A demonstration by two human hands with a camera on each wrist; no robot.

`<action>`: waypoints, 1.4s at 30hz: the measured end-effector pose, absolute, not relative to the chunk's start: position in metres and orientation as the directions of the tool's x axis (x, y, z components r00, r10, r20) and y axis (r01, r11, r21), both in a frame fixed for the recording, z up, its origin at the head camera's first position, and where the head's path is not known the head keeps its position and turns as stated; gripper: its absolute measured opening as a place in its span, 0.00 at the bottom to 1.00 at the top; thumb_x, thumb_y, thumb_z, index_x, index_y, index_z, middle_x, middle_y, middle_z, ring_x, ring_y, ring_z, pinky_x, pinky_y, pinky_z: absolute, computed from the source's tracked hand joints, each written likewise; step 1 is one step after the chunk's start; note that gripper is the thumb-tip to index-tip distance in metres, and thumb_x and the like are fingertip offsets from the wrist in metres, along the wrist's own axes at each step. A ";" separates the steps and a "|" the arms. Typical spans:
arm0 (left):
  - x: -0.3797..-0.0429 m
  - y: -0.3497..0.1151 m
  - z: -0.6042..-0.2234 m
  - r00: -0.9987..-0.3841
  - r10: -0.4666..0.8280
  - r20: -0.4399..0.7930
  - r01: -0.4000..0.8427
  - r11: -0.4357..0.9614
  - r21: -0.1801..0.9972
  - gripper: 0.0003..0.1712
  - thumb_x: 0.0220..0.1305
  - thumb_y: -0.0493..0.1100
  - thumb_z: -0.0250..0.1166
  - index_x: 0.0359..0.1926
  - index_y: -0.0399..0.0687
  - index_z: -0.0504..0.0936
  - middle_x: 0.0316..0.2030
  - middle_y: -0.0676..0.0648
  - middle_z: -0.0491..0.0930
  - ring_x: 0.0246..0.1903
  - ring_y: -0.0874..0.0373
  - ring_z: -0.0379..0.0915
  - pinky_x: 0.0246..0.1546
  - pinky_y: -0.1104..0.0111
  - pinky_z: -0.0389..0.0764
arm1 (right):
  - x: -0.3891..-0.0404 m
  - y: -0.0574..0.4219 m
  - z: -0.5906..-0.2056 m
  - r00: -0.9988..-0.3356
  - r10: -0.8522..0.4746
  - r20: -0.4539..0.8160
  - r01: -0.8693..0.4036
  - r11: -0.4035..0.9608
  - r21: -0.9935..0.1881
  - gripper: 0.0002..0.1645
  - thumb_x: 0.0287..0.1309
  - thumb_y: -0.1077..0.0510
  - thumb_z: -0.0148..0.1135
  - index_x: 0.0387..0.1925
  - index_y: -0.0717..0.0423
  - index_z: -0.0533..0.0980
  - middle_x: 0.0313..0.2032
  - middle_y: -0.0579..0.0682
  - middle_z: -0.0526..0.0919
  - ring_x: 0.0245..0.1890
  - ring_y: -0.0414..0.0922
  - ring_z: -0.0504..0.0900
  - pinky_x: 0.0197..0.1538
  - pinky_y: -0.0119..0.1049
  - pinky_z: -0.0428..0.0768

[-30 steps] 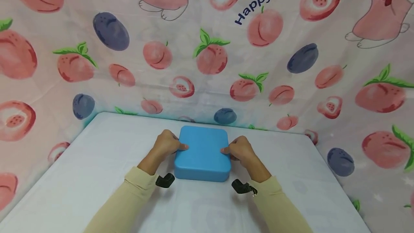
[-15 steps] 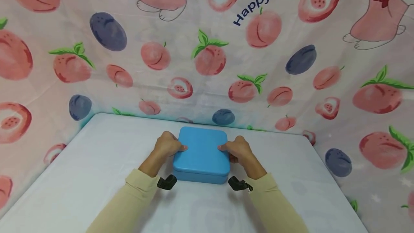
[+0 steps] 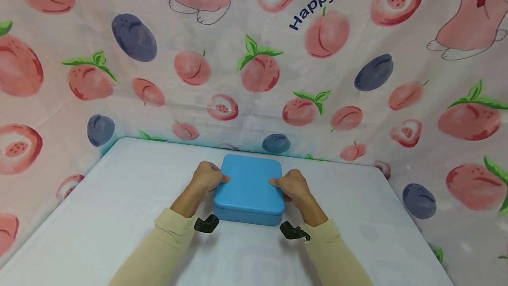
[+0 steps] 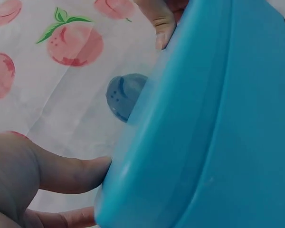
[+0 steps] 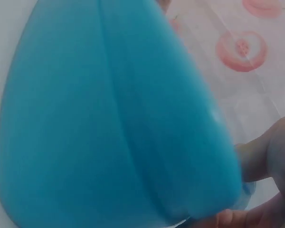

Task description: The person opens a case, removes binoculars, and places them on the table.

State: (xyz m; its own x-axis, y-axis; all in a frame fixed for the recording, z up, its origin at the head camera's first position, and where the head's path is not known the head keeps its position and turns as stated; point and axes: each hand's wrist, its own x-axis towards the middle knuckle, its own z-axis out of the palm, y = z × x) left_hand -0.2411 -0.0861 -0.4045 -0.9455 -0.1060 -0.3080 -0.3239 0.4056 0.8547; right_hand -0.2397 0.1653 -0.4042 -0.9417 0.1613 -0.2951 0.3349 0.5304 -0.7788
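Observation:
A blue rectangular box with rounded corners stands on the white table, its matching lid on top. In the head view a seam runs along the front below the lid. My left hand grips the lid's left side, thumb over the top edge and fingers against the side. On the opposite side my right hand holds the lid the same way. Close up in the left wrist view, the left thumb presses at the lid's edge. Fingers of the right hand reach the lid's lower rim near the corner.
The white-covered table spreads around the box. Behind it and at both sides hangs a cloth printed with peaches, plums and rabbits. A black wrist camera sits at the left cuff, another black camera at the right.
The seam along the box's front shows more plainly than a second ago. Both hands keep their hold on the lid, with only slight shifts.

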 end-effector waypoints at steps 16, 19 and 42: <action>-0.236 -0.092 -0.393 -0.964 -0.043 -0.261 -0.262 0.280 0.924 0.31 0.72 0.43 0.68 0.71 0.37 0.72 0.62 0.32 0.76 0.60 0.39 0.78 0.65 0.46 0.80 | -0.228 0.172 -0.401 -0.975 0.111 -0.193 0.218 0.299 -0.929 0.45 0.66 0.57 0.71 0.79 0.55 0.62 0.44 0.63 0.84 0.37 0.50 0.88 0.40 0.40 0.90; -0.233 -0.098 -0.387 -0.966 -0.005 -0.258 -0.249 0.278 0.928 0.35 0.72 0.43 0.68 0.75 0.40 0.69 0.58 0.33 0.78 0.58 0.41 0.82 0.63 0.49 0.83 | -0.225 0.173 -0.395 -0.973 0.078 -0.216 0.229 0.271 -0.935 0.46 0.65 0.58 0.72 0.80 0.52 0.62 0.41 0.59 0.85 0.30 0.43 0.85 0.36 0.35 0.86; -0.218 -0.160 -0.361 -0.974 0.102 -0.203 -0.168 0.280 0.945 0.42 0.69 0.46 0.71 0.78 0.42 0.65 0.60 0.32 0.79 0.45 0.56 0.87 0.57 0.55 0.87 | -0.214 0.137 -0.369 -0.982 -0.051 -0.180 0.168 0.173 -0.970 0.43 0.67 0.59 0.69 0.79 0.52 0.62 0.30 0.49 0.78 0.27 0.42 0.81 0.35 0.34 0.84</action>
